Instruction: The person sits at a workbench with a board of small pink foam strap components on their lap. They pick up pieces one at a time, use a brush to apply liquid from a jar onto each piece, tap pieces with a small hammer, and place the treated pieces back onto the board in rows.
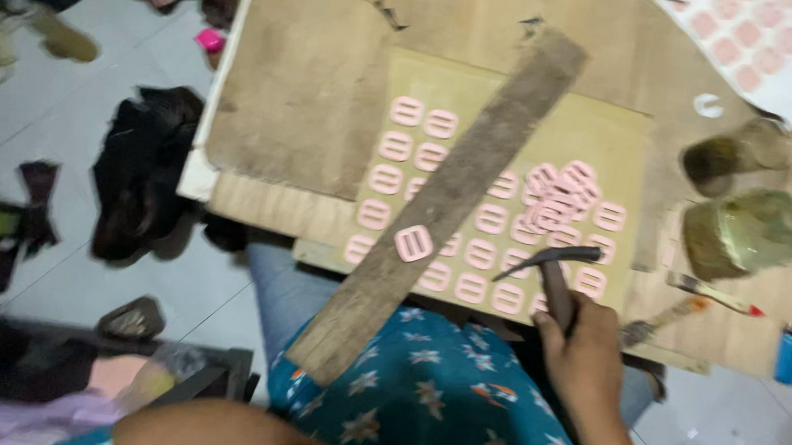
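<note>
My right hand (584, 349) grips the handle of a small hammer (553, 265), whose dark head points left over a tan board (614, 137) near my lap. Rows of pink slotted buckles (408, 111) lie on that board, with a loose heap of them (561, 194) at the right. A long weathered wooden plank (446, 194) lies diagonally across the board, and one pink buckle (413, 243) rests on it. My left arm (224, 437) shows at the bottom edge; its hand is out of view.
A low wooden table (314, 72) carries the board. At the right stand two murky jars (744, 229), a brush (712, 294), a blue lighter (789, 352) and a white sheet with pink pieces (784, 46). Dark cloth (143, 172) and clutter lie on the tiled floor.
</note>
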Demonstrator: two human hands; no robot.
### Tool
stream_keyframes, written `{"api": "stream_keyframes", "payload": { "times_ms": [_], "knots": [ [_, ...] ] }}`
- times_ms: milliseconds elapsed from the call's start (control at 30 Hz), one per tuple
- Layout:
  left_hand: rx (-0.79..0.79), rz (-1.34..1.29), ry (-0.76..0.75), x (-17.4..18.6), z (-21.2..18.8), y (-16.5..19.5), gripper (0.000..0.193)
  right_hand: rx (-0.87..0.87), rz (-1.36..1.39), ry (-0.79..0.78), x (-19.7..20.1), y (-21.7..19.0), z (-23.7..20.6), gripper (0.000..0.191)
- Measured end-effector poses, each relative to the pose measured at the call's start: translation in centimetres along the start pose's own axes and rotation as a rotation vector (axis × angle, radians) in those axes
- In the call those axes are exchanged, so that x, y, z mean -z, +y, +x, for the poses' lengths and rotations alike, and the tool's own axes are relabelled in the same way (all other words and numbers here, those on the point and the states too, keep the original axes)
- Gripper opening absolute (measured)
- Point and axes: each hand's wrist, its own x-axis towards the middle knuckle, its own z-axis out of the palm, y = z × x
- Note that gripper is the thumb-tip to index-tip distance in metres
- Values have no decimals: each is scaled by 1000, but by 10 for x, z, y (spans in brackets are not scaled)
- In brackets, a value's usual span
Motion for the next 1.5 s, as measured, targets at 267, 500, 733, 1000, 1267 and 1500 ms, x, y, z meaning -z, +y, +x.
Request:
{"api": "stream_keyframes", "payload": {
  "times_ms": [267, 500, 733, 1000, 1267, 1500],
  "knots": [
    [-135, 37, 182, -12, 30, -33, 35, -48, -29, -47, 1, 6, -1, 57],
    [39, 21, 32, -7, 33, 2, 32, -27, -73, -64, -2, 12, 2, 59],
    [-608, 871, -1381, 2, -30, 118, 51, -64, -5, -131, 5, 3, 9, 51],
    [-1144, 1635, -370, 31, 167, 149, 49, 366, -71, 299, 22, -17, -7, 58],
    [-856, 1863, -231, -21, 178, 142, 84, 942, 193, 7, 4, -96, 36, 37],
    [-732, 2094, -198, -41, 183, 141, 98, 954, 185, 8, -4, -127, 54, 36]
  ]
}}
